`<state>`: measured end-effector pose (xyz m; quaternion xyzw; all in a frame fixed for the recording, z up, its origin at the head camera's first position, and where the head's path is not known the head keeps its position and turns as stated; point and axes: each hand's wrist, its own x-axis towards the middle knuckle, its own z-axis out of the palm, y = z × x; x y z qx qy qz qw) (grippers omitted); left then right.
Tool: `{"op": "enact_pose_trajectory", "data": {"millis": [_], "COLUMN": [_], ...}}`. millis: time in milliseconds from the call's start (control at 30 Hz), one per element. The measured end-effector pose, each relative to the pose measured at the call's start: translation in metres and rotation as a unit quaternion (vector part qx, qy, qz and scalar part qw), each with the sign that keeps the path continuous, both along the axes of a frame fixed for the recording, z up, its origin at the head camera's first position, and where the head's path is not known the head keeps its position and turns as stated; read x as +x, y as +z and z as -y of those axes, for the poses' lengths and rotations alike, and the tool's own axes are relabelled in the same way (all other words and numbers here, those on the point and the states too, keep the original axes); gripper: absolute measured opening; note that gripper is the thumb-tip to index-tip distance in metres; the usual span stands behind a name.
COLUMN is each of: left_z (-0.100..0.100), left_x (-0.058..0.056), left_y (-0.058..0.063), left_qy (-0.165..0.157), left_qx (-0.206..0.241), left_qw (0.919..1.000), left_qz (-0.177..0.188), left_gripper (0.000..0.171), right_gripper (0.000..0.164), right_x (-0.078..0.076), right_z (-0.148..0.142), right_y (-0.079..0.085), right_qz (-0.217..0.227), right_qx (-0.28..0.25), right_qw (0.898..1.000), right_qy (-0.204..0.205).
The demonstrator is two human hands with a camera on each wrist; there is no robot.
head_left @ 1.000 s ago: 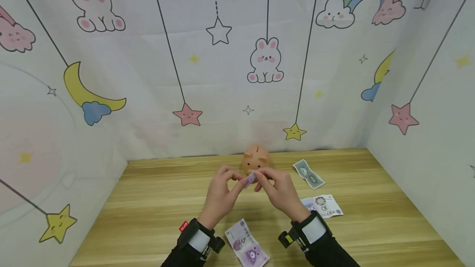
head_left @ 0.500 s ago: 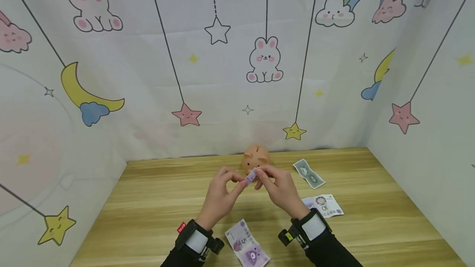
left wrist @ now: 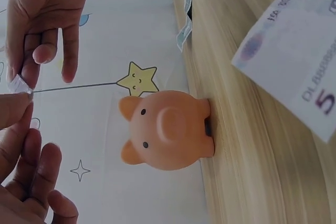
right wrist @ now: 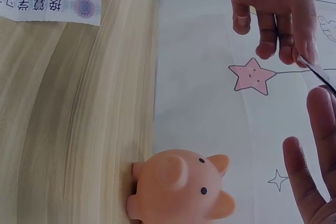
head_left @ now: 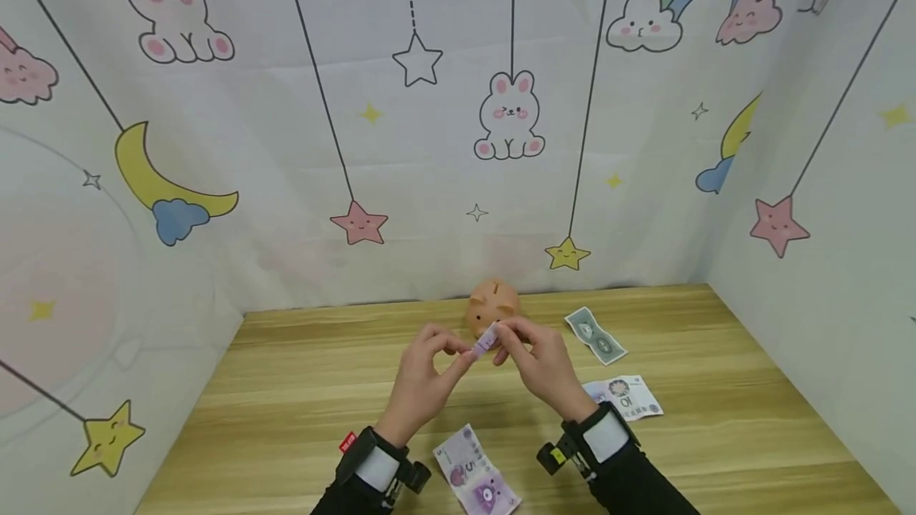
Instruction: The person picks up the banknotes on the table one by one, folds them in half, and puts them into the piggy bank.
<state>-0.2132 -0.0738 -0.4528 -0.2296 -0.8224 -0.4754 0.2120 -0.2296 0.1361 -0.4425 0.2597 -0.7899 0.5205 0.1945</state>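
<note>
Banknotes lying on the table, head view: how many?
3: green note right of the piggy bank; 10 note partly covered by the right wristband; purple 5 note in front. Held folded purple paper not counted. Others may be hidden.

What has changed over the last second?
Very little: the small purple paper pinched between left hand and right hand sits slightly higher in the head view. Neither hand let go. The piggy bank, green note and note marked 5 stayed put.
</note>
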Motion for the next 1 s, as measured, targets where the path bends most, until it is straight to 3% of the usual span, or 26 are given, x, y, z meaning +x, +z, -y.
{"op": "enact_pose_trajectory", "data": {"millis": [200, 467, 733, 1000], "left_z": [-0.0007, 0.0008, -0.0004, -0.0050], "left_x": [-0.0022, -0.0042, -0.0035, -0.0023], "left_y": [0.0004, 0.0017, 0.0027, 0.0020], "left_qy": [-0.011, -0.018, -0.027, -0.034], "left_qx": [0.006, 0.027, 0.038, 0.046], "left_qw": [0.9999, 0.9969, 0.9974, 0.9981], "left_qz": [-0.009, 0.071, 0.055, 0.021], "left_gripper": [0.007, 0.010, 0.011, 0.012], "right_gripper": [0.015, 0.017, 0.013, 0.007], "right_x": [-0.0006, 0.0006, 0.0014, 0.0011], "right_z": [-0.0006, -0.0015, -0.0015, 0.0012], "right_y": [0.0019, 0.0061, 0.0063, 0.0047], "right_qz": [0.008, 0.022, 0.069, 0.049], "right_qx": [0.000, 0.008, -0.003, -0.011], "right_qw": [1.000, 1.000, 0.997, 0.998], "right_qy": [0.006, 0.015, 0.041, 0.025]}}
